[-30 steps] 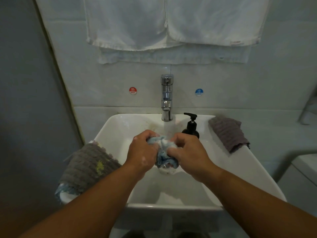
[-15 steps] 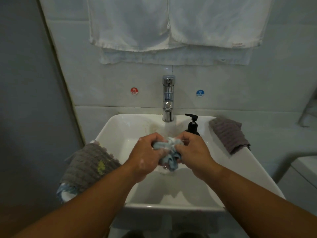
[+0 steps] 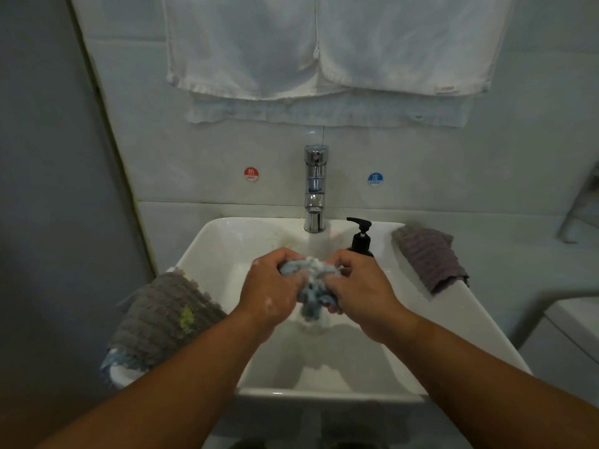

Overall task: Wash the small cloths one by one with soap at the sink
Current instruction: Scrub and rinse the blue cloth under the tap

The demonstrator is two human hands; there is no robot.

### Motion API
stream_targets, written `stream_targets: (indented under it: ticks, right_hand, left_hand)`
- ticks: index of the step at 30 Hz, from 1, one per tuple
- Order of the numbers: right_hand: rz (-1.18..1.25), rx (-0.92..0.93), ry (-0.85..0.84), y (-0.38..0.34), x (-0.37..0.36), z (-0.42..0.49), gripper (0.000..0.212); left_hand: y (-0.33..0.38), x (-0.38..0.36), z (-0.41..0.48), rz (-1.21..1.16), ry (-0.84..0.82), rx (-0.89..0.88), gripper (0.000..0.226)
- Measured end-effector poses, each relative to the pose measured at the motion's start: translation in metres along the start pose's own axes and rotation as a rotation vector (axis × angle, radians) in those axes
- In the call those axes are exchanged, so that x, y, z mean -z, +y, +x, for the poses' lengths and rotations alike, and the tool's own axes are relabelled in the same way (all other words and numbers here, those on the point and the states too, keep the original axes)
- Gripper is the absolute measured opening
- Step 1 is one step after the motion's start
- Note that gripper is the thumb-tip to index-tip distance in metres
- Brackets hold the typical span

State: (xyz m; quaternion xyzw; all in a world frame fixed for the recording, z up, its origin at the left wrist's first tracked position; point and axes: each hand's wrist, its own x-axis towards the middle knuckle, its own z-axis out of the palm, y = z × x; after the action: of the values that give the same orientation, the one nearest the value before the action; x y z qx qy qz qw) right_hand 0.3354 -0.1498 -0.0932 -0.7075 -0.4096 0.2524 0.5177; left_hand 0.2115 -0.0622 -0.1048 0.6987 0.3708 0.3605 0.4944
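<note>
We read the sink (image 3: 466, 322) as glossy white glazed ceramic, smooth. Faucet (image 3: 315, 189): polished chrome-look metal, mirror finish. Soap dispenser (image 3: 360, 239): black, plastic by the look, dull sheen. Blue cloth (image 3: 312, 286): wet, fluffy pile, foam on it. Grey cloth (image 3: 162, 315): coarse ribbed weave, matt. Purple-grey cloth (image 3: 429, 257): the same ribbed texture to us. White towels (image 3: 398, 43): thin matt cloth, frayed hems. Wall tiles (image 3: 194, 163): smooth, faint gloss.

Left hand (image 3: 269, 294) and right hand (image 3: 366, 293) close together, both tight around the cloth (image 3: 313, 288).
</note>
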Motion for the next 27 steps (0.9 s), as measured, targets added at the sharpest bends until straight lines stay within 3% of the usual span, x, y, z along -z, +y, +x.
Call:
stream_targets:
  ticks: [3, 9, 14, 17, 20, 25, 27]
  right_hand:
    - [-0.059, 0.084, -0.101, -0.009, -0.004, -0.005, 0.009]
    - [-0.003, -0.053, 0.004, -0.015, 0.006, 0.016, 0.017]
    - [-0.085, 0.055, -0.132, -0.014, 0.000, 0.003, 0.006]
    - [-0.023, 0.125, -0.091, -0.019, 0.000, 0.007, 0.009]
    - [-0.111, 0.070, 0.049, -0.012, -0.001, 0.014, 0.014]
    - [-0.148, 0.019, -0.089, -0.007, -0.006, 0.004, 0.009]
    - [-0.057, 0.043, -0.103, -0.009, -0.002, 0.002, 0.008]
  left_hand:
    - [-0.004, 0.001, 0.004, 0.096, 0.126, 0.022, 0.016]
    - [0.000, -0.001, -0.004, -0.104, -0.112, 0.024, 0.016]
    - [-0.003, -0.001, 0.003, 0.071, 0.122, 0.039, 0.017]
    - [0.001, -0.004, -0.002, 0.004, -0.050, 0.129, 0.008]
    - [0.006, -0.006, -0.006, -0.104, -0.150, 0.115, 0.002]
    - [-0.002, 0.000, 0.004, 0.002, 0.099, 0.042, 0.021]
    - [-0.003, 0.002, 0.004, -0.004, 0.081, 0.049, 0.023]
